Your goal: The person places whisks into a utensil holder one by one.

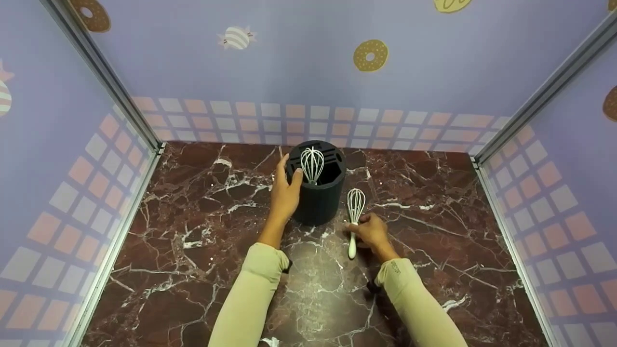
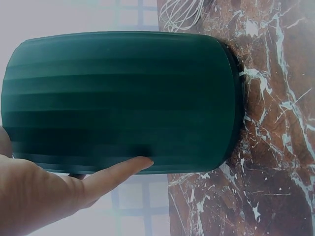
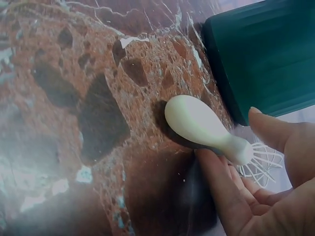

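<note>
A dark green ribbed utensil holder (image 1: 315,205) stands upright. A white wire whisk (image 1: 312,166) shows in its slotted top. My left hand (image 1: 285,193) rests along the holder's left side, thumb at the front rim near that whisk; in the left wrist view one straight finger (image 2: 123,169) lies against the ribbed wall. A second whisk (image 1: 355,207) with a pale handle lies right of the holder, wires pointing away from me. Around its neck is my right hand (image 1: 372,232), thumb across the top and raised from it in the right wrist view, fingers low beside the handle (image 3: 194,118).
The brown marbled tabletop (image 1: 202,279) extends around both hands. A lilac back wall (image 1: 299,72) with checks and sweets stands close behind the holder. Side walls with metal edge strips (image 1: 511,250) bound the table on left and right.
</note>
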Available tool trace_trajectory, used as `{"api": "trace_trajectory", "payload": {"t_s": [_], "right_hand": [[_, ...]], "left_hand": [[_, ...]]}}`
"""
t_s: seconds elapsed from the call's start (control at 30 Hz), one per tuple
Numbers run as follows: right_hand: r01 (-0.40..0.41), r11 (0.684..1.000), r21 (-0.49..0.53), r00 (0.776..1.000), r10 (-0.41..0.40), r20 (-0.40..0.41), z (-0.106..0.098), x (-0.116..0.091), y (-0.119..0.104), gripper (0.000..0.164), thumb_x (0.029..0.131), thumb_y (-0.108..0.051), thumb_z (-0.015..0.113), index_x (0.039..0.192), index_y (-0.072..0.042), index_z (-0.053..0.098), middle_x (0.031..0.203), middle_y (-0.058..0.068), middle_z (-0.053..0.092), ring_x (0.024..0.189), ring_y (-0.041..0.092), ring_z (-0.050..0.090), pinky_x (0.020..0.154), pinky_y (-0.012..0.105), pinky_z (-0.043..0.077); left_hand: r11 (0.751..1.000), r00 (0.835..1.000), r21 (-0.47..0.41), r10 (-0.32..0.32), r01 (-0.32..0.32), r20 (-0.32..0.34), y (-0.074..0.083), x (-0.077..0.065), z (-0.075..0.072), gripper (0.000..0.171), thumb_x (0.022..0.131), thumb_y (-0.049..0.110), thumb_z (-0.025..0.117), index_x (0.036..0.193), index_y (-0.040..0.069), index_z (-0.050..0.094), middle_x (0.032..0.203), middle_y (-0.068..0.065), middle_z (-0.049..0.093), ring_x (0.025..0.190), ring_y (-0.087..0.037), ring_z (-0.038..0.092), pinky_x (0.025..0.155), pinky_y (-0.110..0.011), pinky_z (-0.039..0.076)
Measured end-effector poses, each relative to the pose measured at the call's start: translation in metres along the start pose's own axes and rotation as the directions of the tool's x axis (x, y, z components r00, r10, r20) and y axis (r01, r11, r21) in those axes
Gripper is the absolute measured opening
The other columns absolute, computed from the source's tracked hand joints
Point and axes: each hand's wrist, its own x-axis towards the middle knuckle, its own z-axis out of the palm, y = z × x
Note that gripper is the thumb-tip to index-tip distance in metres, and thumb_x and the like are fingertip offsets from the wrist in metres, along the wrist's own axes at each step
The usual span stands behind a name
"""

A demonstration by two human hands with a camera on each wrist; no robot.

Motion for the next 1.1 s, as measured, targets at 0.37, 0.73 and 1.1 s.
{"api": "trace_trajectory", "payload": {"t_s": [0.37, 0.73, 1.1], "right_hand": [[0.002, 0.997, 0.078, 1.000, -0.003, 0.021, -0.001, 0.000, 0.005, 0.040, 0.079, -0.006, 0.085, 0.106, 0.002, 0.057, 0.085, 0.014, 0.073, 0.066, 0.019, 0.073, 0.059, 0.040, 0.062], [-0.042, 0.991, 0.128, 0.995, 0.030, 0.090, -0.003, 0.002, 0.005, 0.026, 0.087, -0.006, 0.075, 0.105, -0.002, 0.056, 0.089, 0.016, 0.076, 0.067, 0.017, 0.072, 0.058, 0.039, 0.062], [-0.050, 0.961, 0.273, 0.991, 0.014, 0.132, -0.005, -0.001, -0.019, 0.026, 0.092, -0.008, 0.071, 0.110, -0.001, 0.053, 0.087, 0.004, 0.064, 0.069, 0.016, 0.067, 0.059, 0.035, 0.061]], "left_hand": [[0.999, 1.000, -0.031, 0.016, -0.016, -0.002, -0.001, 0.000, 0.001, 0.060, 0.105, 0.045, 0.050, 0.160, 0.034, 0.029, 0.167, -0.006, 0.029, 0.154, -0.033, 0.029, 0.121, -0.059, 0.027], [1.000, 1.000, -0.009, -0.003, 0.003, -0.002, 0.000, 0.000, 0.001, 0.060, 0.105, 0.048, 0.049, 0.160, 0.037, 0.029, 0.167, -0.006, 0.030, 0.153, -0.034, 0.030, 0.121, -0.059, 0.028], [1.000, 1.000, -0.029, 0.006, -0.006, 0.008, 0.001, 0.000, 0.000, 0.060, 0.105, 0.046, 0.049, 0.160, 0.035, 0.027, 0.169, -0.004, 0.026, 0.155, -0.033, 0.026, 0.121, -0.060, 0.027]]}}
